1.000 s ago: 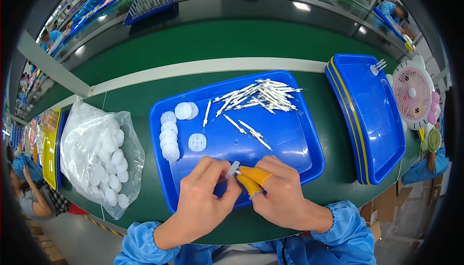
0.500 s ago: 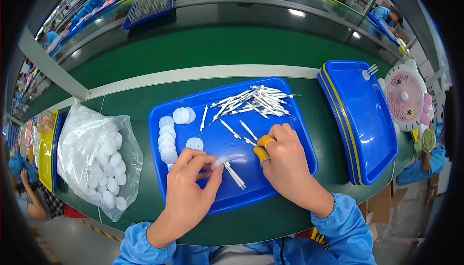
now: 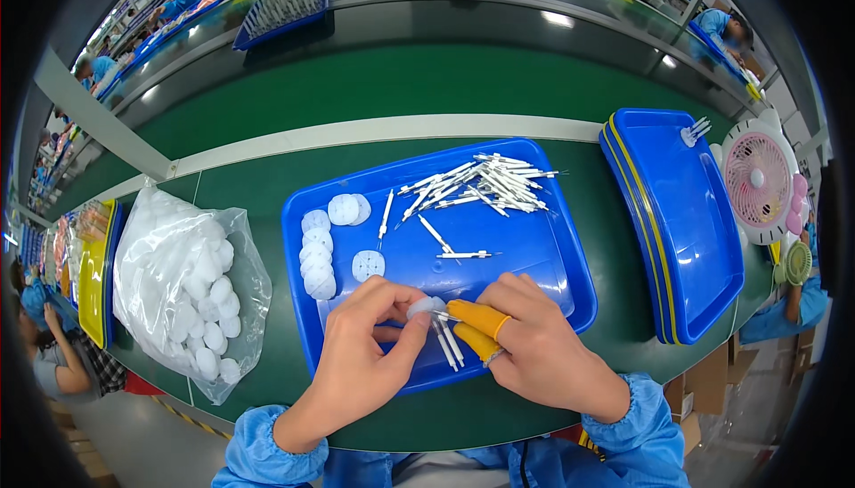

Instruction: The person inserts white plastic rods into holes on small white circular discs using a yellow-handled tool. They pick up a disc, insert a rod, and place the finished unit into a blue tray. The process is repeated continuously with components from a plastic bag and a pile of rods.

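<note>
My left hand [image 3: 370, 337] pinches a small white round disc [image 3: 425, 307] over the front of a blue tray [image 3: 574, 265]. Slim white sticks [image 3: 447, 347] hang from that disc toward the tray. Yellow covers sit on the thumb and forefinger of my right hand [image 3: 548, 345]. Those fingertips meet at the disc's right edge, closed on a thin white stick [image 3: 442, 315] that is mostly hidden. Beyond my hands, a single holed disc [image 3: 368, 265] lies flat in the tray, near two crossed loose sticks [image 3: 461, 255].
A pile of white sticks [image 3: 503, 183] fills the tray's far right; overlapping discs [image 3: 318, 261] line its left side. Left of it lies a clear bag of white discs [image 3: 191, 283]. Stacked blue trays [image 3: 681, 239] and a pink fan [image 3: 757, 178] stand right. Other people work beyond.
My right hand has come from the loose sticks toward me and left, to the disc, with a stick in its fingers. One loose stick now lies sideways. The left hand still holds the disc.
</note>
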`<control>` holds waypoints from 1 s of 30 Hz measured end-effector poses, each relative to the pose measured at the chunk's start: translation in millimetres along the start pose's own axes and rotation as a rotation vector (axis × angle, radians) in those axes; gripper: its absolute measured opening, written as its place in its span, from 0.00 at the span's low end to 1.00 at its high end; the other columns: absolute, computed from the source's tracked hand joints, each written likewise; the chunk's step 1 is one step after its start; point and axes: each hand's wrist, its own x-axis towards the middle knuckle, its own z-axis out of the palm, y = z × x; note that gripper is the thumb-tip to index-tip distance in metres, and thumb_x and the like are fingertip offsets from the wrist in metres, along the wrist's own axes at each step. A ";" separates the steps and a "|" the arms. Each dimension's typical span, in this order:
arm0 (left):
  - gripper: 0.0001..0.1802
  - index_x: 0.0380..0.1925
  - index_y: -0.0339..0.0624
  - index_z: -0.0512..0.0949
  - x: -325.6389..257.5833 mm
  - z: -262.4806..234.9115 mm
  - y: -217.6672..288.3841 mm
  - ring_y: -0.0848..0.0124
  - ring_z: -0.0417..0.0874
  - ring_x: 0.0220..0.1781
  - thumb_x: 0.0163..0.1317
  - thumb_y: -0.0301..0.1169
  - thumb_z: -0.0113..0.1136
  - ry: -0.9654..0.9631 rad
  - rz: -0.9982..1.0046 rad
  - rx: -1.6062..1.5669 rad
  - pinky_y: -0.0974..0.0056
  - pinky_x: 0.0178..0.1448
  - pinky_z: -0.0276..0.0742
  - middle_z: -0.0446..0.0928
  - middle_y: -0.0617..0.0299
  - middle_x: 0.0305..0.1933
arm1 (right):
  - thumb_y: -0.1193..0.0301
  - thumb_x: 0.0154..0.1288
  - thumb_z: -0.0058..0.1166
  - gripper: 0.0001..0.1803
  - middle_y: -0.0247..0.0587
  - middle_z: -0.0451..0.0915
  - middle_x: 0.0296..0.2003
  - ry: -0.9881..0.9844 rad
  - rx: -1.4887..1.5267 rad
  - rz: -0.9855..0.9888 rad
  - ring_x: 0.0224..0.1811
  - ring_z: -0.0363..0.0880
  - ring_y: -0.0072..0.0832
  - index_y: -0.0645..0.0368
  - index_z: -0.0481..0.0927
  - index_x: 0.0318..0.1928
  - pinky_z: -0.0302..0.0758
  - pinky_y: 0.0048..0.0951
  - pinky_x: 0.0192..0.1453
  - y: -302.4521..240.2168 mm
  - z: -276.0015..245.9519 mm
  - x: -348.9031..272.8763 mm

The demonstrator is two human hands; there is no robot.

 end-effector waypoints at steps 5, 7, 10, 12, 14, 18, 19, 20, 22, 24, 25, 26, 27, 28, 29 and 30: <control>0.09 0.46 0.31 0.85 -0.9 0.4 -1.9 0.71 0.86 0.41 0.69 0.24 0.69 -0.014 0.005 -0.023 0.66 0.41 0.91 0.81 0.55 0.41 | 0.82 0.44 0.68 0.21 0.46 0.77 0.41 0.052 -0.035 -0.083 0.46 0.75 0.42 0.75 0.87 0.43 0.71 0.42 0.51 0.8 0.5 -1.6; 0.08 0.46 0.31 0.85 -0.6 0.5 -2.6 0.71 0.86 0.41 0.70 0.24 0.69 -0.014 -0.012 -0.043 0.67 0.41 0.91 0.82 0.55 0.41 | 0.82 0.44 0.68 0.21 0.46 0.77 0.41 0.061 -0.036 -0.092 0.45 0.76 0.43 0.75 0.87 0.44 0.71 0.42 0.51 0.4 -0.5 -2.2; 0.08 0.46 0.31 0.85 0.2 -1.1 -2.8 0.70 0.86 0.41 0.70 0.23 0.69 0.007 -0.010 -0.037 0.66 0.42 0.91 0.82 0.55 0.42 | 0.84 0.46 0.66 0.21 0.47 0.77 0.39 0.107 -0.003 -0.057 0.43 0.75 0.44 0.74 0.87 0.46 0.72 0.42 0.49 -0.3 -0.7 -2.4; 0.08 0.46 0.32 0.85 0.7 -2.2 -2.2 0.70 0.87 0.41 0.70 0.22 0.68 0.042 0.037 -0.016 0.65 0.42 0.91 0.82 0.54 0.43 | 0.88 0.49 0.62 0.23 0.47 0.77 0.37 0.170 0.055 0.013 0.39 0.75 0.43 0.71 0.88 0.50 0.72 0.42 0.45 -0.9 0.9 -2.2; 0.08 0.47 0.32 0.85 1.2 -1.8 -1.5 0.68 0.87 0.42 0.69 0.21 0.67 0.034 0.107 0.077 0.63 0.43 0.92 0.82 0.54 0.43 | 0.88 0.52 0.62 0.23 0.47 0.77 0.35 0.136 0.120 -0.024 0.38 0.75 0.43 0.70 0.88 0.51 0.72 0.42 0.45 -0.8 2.3 -2.1; 0.11 0.49 0.33 0.85 -2.0 3.1 1.7 0.64 0.89 0.43 0.67 0.19 0.67 0.020 0.178 0.183 0.60 0.46 0.93 0.82 0.53 0.44 | 0.84 0.44 0.65 0.18 0.50 0.78 0.40 0.011 0.070 -0.019 0.45 0.77 0.46 0.76 0.86 0.41 0.74 0.44 0.52 3.9 0.8 -1.1; 0.11 0.48 0.33 0.84 -2.2 3.1 2.4 0.64 0.89 0.43 0.67 0.19 0.67 0.019 0.178 0.193 0.60 0.46 0.93 0.82 0.53 0.44 | 0.85 0.46 0.64 0.20 0.50 0.78 0.39 0.038 0.062 -0.025 0.43 0.76 0.45 0.74 0.87 0.44 0.73 0.44 0.50 5.3 0.4 -0.4; 0.10 0.48 0.32 0.84 -2.5 3.0 3.0 0.64 0.89 0.43 0.67 0.19 0.68 0.019 0.177 0.203 0.60 0.47 0.93 0.82 0.53 0.43 | 0.85 0.47 0.63 0.22 0.49 0.78 0.37 0.057 0.043 -0.022 0.40 0.75 0.45 0.72 0.88 0.47 0.73 0.43 0.47 6.6 0.0 0.4; 0.10 0.46 0.32 0.83 -3.4 3.6 3.9 0.63 0.90 0.43 0.66 0.19 0.69 0.031 0.152 0.206 0.60 0.47 0.93 0.82 0.53 0.42 | 0.86 0.49 0.62 0.24 0.48 0.77 0.35 0.076 0.021 -0.023 0.38 0.75 0.44 0.71 0.88 0.51 0.72 0.43 0.45 8.2 0.3 2.1; 0.10 0.45 0.32 0.83 -4.6 6.4 4.3 0.63 0.90 0.42 0.65 0.18 0.70 0.052 0.116 0.184 0.60 0.48 0.93 0.82 0.53 0.41 | 0.86 0.47 0.62 0.24 0.48 0.78 0.36 0.077 0.013 -0.026 0.38 0.75 0.45 0.71 0.89 0.50 0.72 0.43 0.45 8.2 1.8 3.5; 0.09 0.44 0.32 0.83 -4.8 7.3 4.0 0.63 0.90 0.41 0.65 0.18 0.70 0.054 0.126 0.200 0.60 0.48 0.93 0.82 0.53 0.40 | 0.85 0.47 0.63 0.22 0.49 0.78 0.38 0.067 0.001 -0.026 0.41 0.76 0.45 0.73 0.88 0.47 0.73 0.44 0.47 6.9 3.4 3.4; 0.09 0.44 0.31 0.82 -5.0 8.3 3.5 0.62 0.90 0.40 0.65 0.18 0.71 0.057 0.143 0.207 0.61 0.48 0.93 0.82 0.53 0.39 | 0.84 0.46 0.64 0.20 0.49 0.79 0.39 0.057 -0.010 -0.026 0.43 0.76 0.45 0.74 0.87 0.44 0.73 0.45 0.50 4.7 5.8 3.3; 0.09 0.43 0.31 0.82 -5.0 9.2 2.9 0.62 0.91 0.40 0.65 0.19 0.71 0.059 0.161 0.215 0.61 0.48 0.93 0.82 0.52 0.39 | 0.83 0.45 0.65 0.18 0.50 0.79 0.41 0.043 -0.037 -0.030 0.45 0.77 0.45 0.76 0.86 0.41 0.74 0.45 0.52 2.8 8.3 3.2; 0.09 0.43 0.32 0.82 -5.0 10.0 2.1 0.61 0.91 0.39 0.64 0.19 0.71 0.067 0.182 0.225 0.61 0.47 0.93 0.82 0.52 0.39 | 0.83 0.45 0.65 0.18 0.50 0.79 0.40 0.055 -0.015 -0.021 0.45 0.77 0.45 0.76 0.86 0.41 0.74 0.45 0.52 0.9 10.6 3.2; 0.09 0.43 0.32 0.82 -5.1 10.6 1.1 0.61 0.91 0.39 0.64 0.19 0.71 0.075 0.202 0.235 0.61 0.47 0.93 0.82 0.52 0.39 | 0.83 0.45 0.65 0.18 0.50 0.79 0.40 0.062 -0.007 -0.018 0.45 0.77 0.45 0.76 0.86 0.41 0.74 0.45 0.51 -1.0 13.4 3.2; 0.09 0.43 0.32 0.82 -5.5 10.8 0.1 0.60 0.91 0.38 0.64 0.19 0.71 0.084 0.222 0.246 0.61 0.47 0.93 0.82 0.52 0.38 | 0.83 0.45 0.65 0.18 0.50 0.79 0.40 0.060 -0.006 -0.007 0.45 0.77 0.46 0.76 0.86 0.41 0.74 0.45 0.51 -2.8 15.6 2.9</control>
